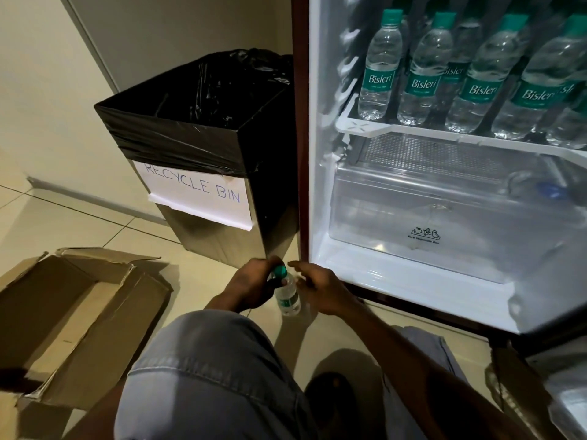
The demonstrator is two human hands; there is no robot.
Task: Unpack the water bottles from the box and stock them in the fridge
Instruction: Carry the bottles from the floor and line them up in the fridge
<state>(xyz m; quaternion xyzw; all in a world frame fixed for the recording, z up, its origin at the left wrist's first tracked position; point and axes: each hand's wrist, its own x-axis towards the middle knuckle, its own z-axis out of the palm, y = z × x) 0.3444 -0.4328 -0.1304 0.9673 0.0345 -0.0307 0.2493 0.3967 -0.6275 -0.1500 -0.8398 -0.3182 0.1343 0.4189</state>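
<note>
Cream wall point(47, 74), pale tiled floor point(95, 223), dim light.

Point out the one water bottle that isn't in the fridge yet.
The small bottle on the floor by the fridge's corner, its green cap held by the left hand. The others stand on the fridge shelf.

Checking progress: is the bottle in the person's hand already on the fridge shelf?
No, the left hand holds the bottle low over the floor, outside the fridge.

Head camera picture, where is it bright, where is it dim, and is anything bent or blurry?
Head view: the fridge interior glows brightest; the floor and cardboard box lie dim; wide-angle bending tilts the shelf bottles; the left hand gripping the bottle looks slightly soft.
</note>
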